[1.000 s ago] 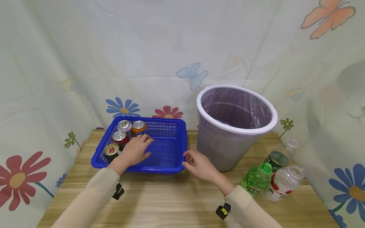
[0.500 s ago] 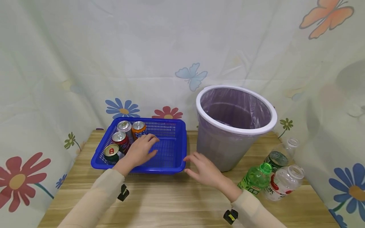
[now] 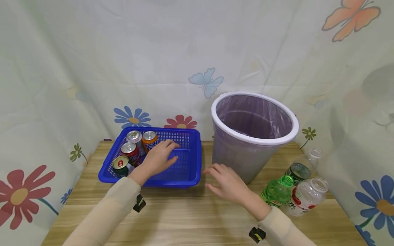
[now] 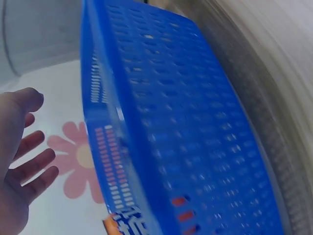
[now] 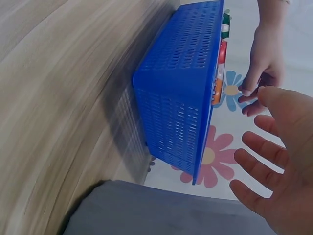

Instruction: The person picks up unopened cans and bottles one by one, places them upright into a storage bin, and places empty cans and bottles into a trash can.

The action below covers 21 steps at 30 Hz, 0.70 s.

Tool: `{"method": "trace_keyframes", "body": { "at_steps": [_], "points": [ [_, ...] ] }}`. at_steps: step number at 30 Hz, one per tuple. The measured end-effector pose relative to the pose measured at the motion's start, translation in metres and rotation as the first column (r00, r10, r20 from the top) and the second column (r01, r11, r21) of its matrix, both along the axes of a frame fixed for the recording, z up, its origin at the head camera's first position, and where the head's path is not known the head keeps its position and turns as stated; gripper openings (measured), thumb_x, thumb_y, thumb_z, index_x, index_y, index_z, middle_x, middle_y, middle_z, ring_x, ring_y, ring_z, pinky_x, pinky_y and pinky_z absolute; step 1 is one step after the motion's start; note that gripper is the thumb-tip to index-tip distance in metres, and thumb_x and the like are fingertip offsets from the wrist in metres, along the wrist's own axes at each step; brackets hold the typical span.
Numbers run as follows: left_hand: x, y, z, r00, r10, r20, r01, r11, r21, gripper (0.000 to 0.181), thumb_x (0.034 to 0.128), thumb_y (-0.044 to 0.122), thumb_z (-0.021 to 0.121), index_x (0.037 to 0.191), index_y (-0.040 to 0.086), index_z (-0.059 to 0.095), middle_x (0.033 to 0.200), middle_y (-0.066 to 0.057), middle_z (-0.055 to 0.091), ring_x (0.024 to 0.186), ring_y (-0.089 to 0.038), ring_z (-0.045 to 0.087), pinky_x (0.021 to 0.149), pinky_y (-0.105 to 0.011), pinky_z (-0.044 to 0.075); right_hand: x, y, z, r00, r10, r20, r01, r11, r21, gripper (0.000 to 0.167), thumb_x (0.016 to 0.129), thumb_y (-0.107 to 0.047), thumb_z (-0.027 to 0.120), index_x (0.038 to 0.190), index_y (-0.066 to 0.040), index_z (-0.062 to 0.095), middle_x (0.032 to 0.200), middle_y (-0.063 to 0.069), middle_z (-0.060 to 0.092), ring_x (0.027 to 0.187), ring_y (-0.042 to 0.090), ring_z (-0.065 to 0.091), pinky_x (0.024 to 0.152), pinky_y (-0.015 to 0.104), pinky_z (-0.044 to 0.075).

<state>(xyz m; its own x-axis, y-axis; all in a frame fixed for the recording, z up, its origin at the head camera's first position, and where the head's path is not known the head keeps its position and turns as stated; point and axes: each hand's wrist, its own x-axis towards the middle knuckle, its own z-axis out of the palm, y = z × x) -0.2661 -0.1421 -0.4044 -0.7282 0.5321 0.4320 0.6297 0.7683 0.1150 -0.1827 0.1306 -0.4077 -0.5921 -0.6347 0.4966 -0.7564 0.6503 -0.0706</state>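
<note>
My left hand point(image 3: 158, 158) hovers over the blue plastic basket point(image 3: 181, 184), its fingers loosely spread and holding nothing. Along the basket's left side stand several drink cans: a dark green can point(image 3: 121, 164) in front, a red can point(image 3: 130, 152), a silver can point(image 3: 134, 137) and an orange can point(image 3: 149, 139). To the right of the basket is my right hand point(image 3: 229, 184), above the table with relaxed fingers and nothing in them. In the left wrist view the left fingers point(image 4: 36, 164) are apart from the basket wall point(image 4: 181, 112). The right wrist view shows the right fingers point(image 5: 261, 169) spread.
A grey bin point(image 3: 237, 160) with a white rim and purple liner stands right of the basket. At the table's right are a green bottle point(image 3: 278, 191), a clear bottle with a red-and-white label point(image 3: 307, 196) and a clear bottle with a dark label point(image 3: 300, 171). A patterned curtain hangs behind.
My left hand has moved right, away from the cans, above the basket. The right hand has drawn back right from the basket's edge, its fingers straightening. Basket and cans look nearly unmoved.
</note>
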Motion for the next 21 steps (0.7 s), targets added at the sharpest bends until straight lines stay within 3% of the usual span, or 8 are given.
{"method": "trace_keyframes", "body": {
  "at_steps": [7, 14, 21],
  "points": [
    [-0.002, 0.015, 0.012, 0.991, 0.006, 0.133, -0.012, 0.999, 0.048, 0.037, 0.0844, 0.031, 0.065, 0.118, 0.015, 0.057, 0.11, -0.002, 0.057, 0.099, -0.018, 0.056, 0.087, -0.035, 0.051, 0.002, 0.008, 0.002, 0.997, 0.004, -0.079, -0.003, 1.0, 0.022, 0.04, 0.075, -0.028, 0.073, 0.111, -0.014, 0.059, 0.1, 0.0, 0.059, 0.086, 0.017, 0.057, 0.068, 0.032, 0.05],
    [-0.005, 0.029, 0.03, 0.96, -0.003, 0.279, -0.034, 0.992, 0.125, 0.04, 0.086, 0.031, 0.063, 0.122, 0.016, 0.055, 0.118, -0.003, 0.056, 0.108, -0.02, 0.055, 0.092, -0.04, 0.047, 0.011, 0.019, 0.008, 0.996, -0.023, -0.09, 0.027, 0.999, 0.042, 0.043, 0.075, -0.028, 0.074, 0.112, -0.015, 0.058, 0.101, -0.002, 0.058, 0.087, 0.017, 0.056, 0.067, 0.033, 0.049],
    [-0.011, 0.042, 0.052, 0.944, -0.045, 0.326, -0.026, 0.977, 0.211, 0.04, 0.0863, 0.027, 0.063, 0.122, 0.011, 0.055, 0.119, -0.004, 0.055, 0.104, -0.021, 0.057, 0.088, -0.036, 0.05, 0.018, 0.031, 0.018, 0.996, -0.066, -0.057, 0.069, 0.997, 0.036, 0.042, 0.075, -0.027, 0.074, 0.112, -0.015, 0.059, 0.103, -0.002, 0.058, 0.09, 0.017, 0.057, 0.07, 0.034, 0.048]
  ]
}}
